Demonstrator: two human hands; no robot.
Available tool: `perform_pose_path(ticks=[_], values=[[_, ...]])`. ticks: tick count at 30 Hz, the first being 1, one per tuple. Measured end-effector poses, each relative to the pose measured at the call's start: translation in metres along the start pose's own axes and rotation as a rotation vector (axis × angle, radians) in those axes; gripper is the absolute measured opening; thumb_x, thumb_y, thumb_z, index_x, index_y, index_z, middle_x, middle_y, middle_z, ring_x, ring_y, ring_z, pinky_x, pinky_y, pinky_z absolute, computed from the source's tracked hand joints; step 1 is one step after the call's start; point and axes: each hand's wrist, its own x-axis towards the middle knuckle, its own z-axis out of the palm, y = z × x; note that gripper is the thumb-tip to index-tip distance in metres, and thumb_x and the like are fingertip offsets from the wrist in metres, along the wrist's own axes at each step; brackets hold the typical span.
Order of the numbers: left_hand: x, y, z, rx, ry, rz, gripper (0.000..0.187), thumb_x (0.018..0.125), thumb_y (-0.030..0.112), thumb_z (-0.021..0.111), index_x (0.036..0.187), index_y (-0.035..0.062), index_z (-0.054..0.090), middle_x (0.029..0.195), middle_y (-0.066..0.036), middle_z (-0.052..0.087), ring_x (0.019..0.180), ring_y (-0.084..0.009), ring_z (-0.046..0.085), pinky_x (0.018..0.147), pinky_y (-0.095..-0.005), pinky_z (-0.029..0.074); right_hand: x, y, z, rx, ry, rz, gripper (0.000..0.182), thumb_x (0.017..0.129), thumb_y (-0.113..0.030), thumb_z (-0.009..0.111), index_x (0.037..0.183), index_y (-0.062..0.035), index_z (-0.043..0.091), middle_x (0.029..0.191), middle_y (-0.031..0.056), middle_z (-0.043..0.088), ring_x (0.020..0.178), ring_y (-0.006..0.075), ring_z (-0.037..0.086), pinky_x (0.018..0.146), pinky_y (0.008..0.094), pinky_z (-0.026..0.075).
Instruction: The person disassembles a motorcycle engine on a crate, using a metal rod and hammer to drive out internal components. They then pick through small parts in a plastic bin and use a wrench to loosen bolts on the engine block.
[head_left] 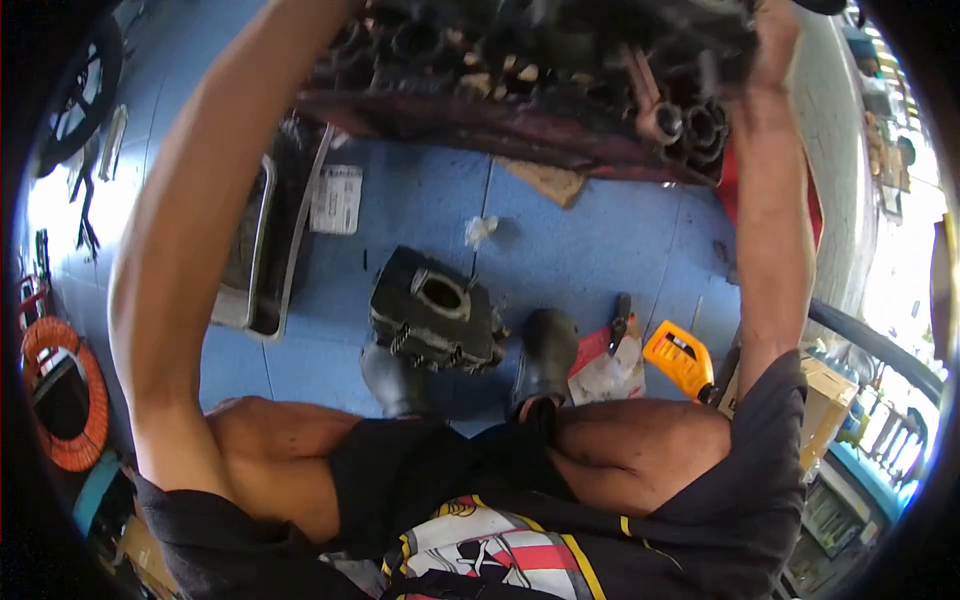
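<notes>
Both my arms reach up to a large dark, greasy metal part [560, 50] at the top of the view, over a dark red tray edge [450, 125]. My right hand [774, 45] is at its right end, with the fingers mostly hidden behind it or blurred. My left hand is out of view past the top edge; only the forearm shows at the left end. A metal rod-like piece [650, 95] with a round end sits in front of the part, near several dark rings [703, 130].
A black metal block [430, 310] with an oval opening lies on the blue floor between my feet. Also there are a yellow bottle [680, 358], a cardboard piece [540, 182], a white label sheet [336, 200], a grey tray [262, 250] and an orange ring [95, 420].
</notes>
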Motion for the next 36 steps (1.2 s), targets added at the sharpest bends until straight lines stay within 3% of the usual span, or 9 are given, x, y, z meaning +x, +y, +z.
perform_pose_path(ticks=[4, 17, 18, 19, 20, 23, 26, 28, 36], values=[[-0.005, 0.002, -0.004, -0.298, -0.144, 0.071, 0.037, 0.101, 0.038, 0.048, 0.083, 0.008, 0.061, 0.069, 0.0, 0.058, 0.057, -0.0103, 0.05, 0.052, -0.0256, 0.041, 0.004, 0.007, -0.012, -0.174, -0.087, -0.189, 0.017, 0.077, -0.011, 0.057, 0.063, -0.0035, 0.063, 0.068, 0.0045, 0.064, 0.061, 0.0125, 0.059, 0.059, 0.0213, 0.046], [0.068, 0.029, -0.07, 0.742, -0.511, 0.135, 0.043, 0.095, 0.041, 0.056, 0.099, -0.0009, 0.064, 0.087, -0.008, 0.067, 0.081, -0.0225, 0.066, 0.063, -0.0353, 0.053, -0.035, -0.009, 0.003, -0.353, -0.182, -0.197, 0.028, 0.087, -0.026, 0.058, 0.095, 0.0003, 0.066, 0.086, 0.0045, 0.064, 0.082, 0.0134, 0.057, 0.075, 0.0272, 0.043], [0.074, 0.032, -0.077, 1.018, -0.171, 0.887, 0.04, 0.096, 0.042, 0.055, 0.09, 0.0027, 0.06, 0.073, -0.005, 0.059, 0.067, -0.0177, 0.061, 0.057, -0.0331, 0.05, -0.042, -0.01, 0.003, -0.371, -0.124, -0.166, 0.031, 0.088, -0.027, 0.059, 0.098, 0.0014, 0.065, 0.088, 0.0063, 0.065, 0.084, 0.0147, 0.058, 0.078, 0.029, 0.044], [0.074, 0.034, -0.085, 1.202, 0.21, 1.648, 0.04, 0.097, 0.044, 0.053, 0.082, 0.0063, 0.056, 0.058, -0.003, 0.052, 0.054, -0.0128, 0.057, 0.052, -0.0308, 0.048, -0.041, -0.002, -0.017, -0.887, -0.083, -0.683, 0.033, 0.089, -0.028, 0.06, 0.102, 0.0024, 0.063, 0.089, 0.008, 0.065, 0.087, 0.0166, 0.06, 0.08, 0.0323, 0.045], [0.056, 0.045, -0.1, 1.246, -0.057, 1.415, 0.035, 0.096, 0.038, 0.055, 0.093, 0.0031, 0.059, 0.075, -0.007, 0.06, 0.067, -0.0193, 0.062, 0.059, -0.0333, 0.05, -0.038, 0.004, -0.036, -1.385, -0.025, -1.225, 0.035, 0.09, -0.028, 0.062, 0.107, 0.0035, 0.06, 0.09, 0.0097, 0.065, 0.089, 0.0185, 0.061, 0.081, 0.0356, 0.047], [-0.051, 0.073, -0.139, 1.034, -0.847, 1.162, 0.026, 0.084, 0.018, 0.066, 0.106, 0.0032, 0.062, 0.097, -0.012, 0.067, 0.09, -0.0287, 0.064, 0.078, -0.0391, 0.051, -0.067, -0.012, -0.03, -0.745, -0.048, -0.931, 0.026, 0.092, -0.004, 0.055, 0.115, 0.0079, 0.056, 0.116, 0.0154, 0.061, 0.109, 0.0187, 0.058, 0.096, 0.0295, 0.045], [-0.147, 0.022, -0.18, 0.698, -1.349, 1.182, 0.066, 0.057, 0.035, 0.083, 0.111, 0.0056, 0.059, 0.096, -0.009, 0.06, 0.095, -0.0276, 0.06, 0.08, -0.0395, 0.052, -0.098, -0.012, -0.028, -0.541, -0.088, -0.842, 0.04, 0.091, -0.005, 0.059, 0.128, 0.0077, 0.047, 0.121, 0.017, 0.058, 0.111, 0.0212, 0.056, 0.097, 0.0319, 0.045], [-0.209, -0.012, -0.211, 0.667, -1.552, 1.015, 0.081, 0.059, 0.049, 0.078, 0.122, 0.0032, 0.056, 0.116, -0.014, 0.057, 0.108, -0.0318, 0.057, 0.098, -0.0477, 0.044, -0.111, -0.011, -0.03, -0.54, -0.142, -0.926, 0.048, 0.088, -0.007, 0.065, 0.13, 0.0063, 0.046, 0.118, 0.0174, 0.059, 0.104, 0.0222, 0.058, 0.092, 0.0322, 0.048], [-0.269, -0.05, -0.19, 1.204, -1.704, 0.817, 0.08, 0.064, 0.061, 0.072, 0.111, -0.0023, 0.057, 0.106, -0.011, 0.062, 0.093, -0.0269, 0.06, 0.084, -0.0364, 0.044, -0.149, -0.002, -0.024, -0.831, -0.464, -0.898, 0.04, 0.084, 0.0, 0.062, 0.122, 0.006, 0.051, 0.105, 0.0172, 0.061, 0.097, 0.0239, 0.06, 0.089, 0.0338, 0.047]])
